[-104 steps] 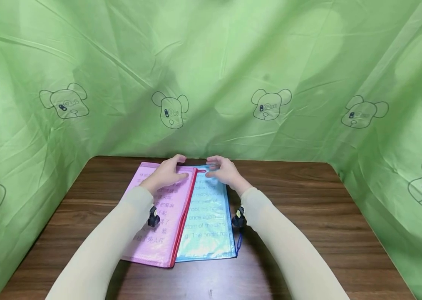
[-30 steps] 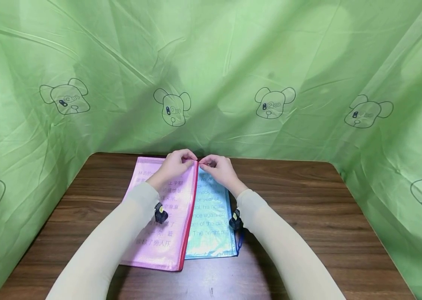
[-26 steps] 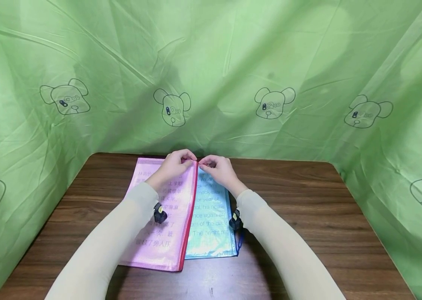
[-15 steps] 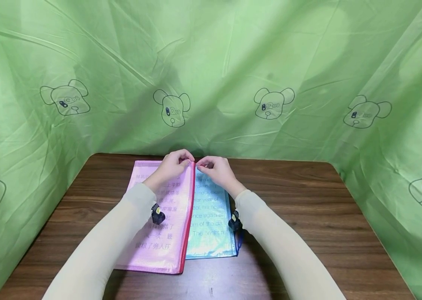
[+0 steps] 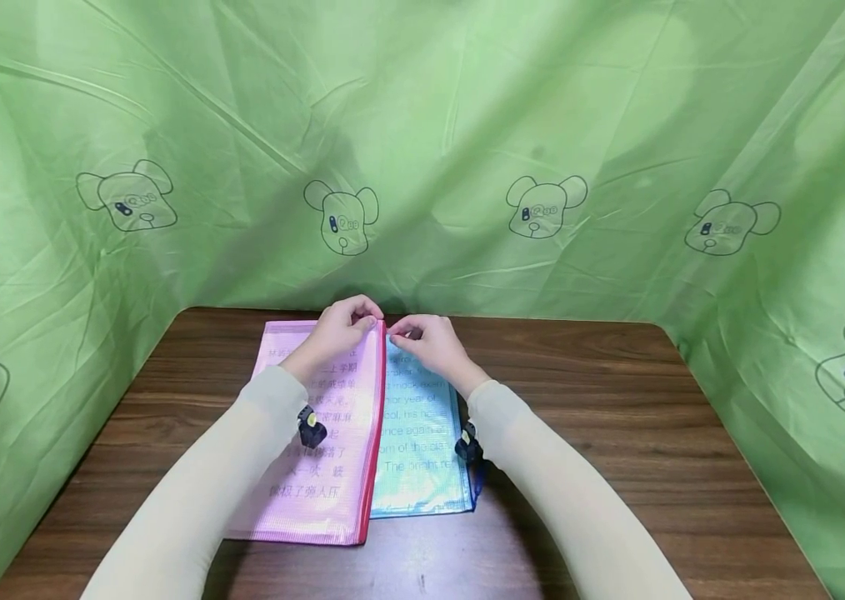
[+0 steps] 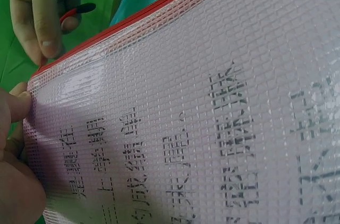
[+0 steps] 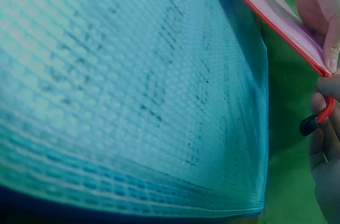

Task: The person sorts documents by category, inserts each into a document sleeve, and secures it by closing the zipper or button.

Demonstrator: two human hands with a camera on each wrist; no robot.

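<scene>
We see a pink pouch [image 5: 325,433] of translucent mesh-reinforced plastic, its gridded weave plain in the left wrist view and its skin glossy where the light catches it. Along its right edge runs a red zipper [image 5: 373,450] with a woven cloth tape. The blue pouch [image 5: 419,454] to its right is the same ribbed, shiny plastic (printed paper shows through both). The red pull loop [image 7: 325,111] looks like smooth cord ending in a black plastic tip. Under them we find a dark wood-grain table [image 5: 602,433] with a slight sheen. The green backdrop [image 5: 467,125] at the far side is thin, creased, semi-matt sheeting. The sleeves [image 5: 190,508] are soft matt cloth.
</scene>
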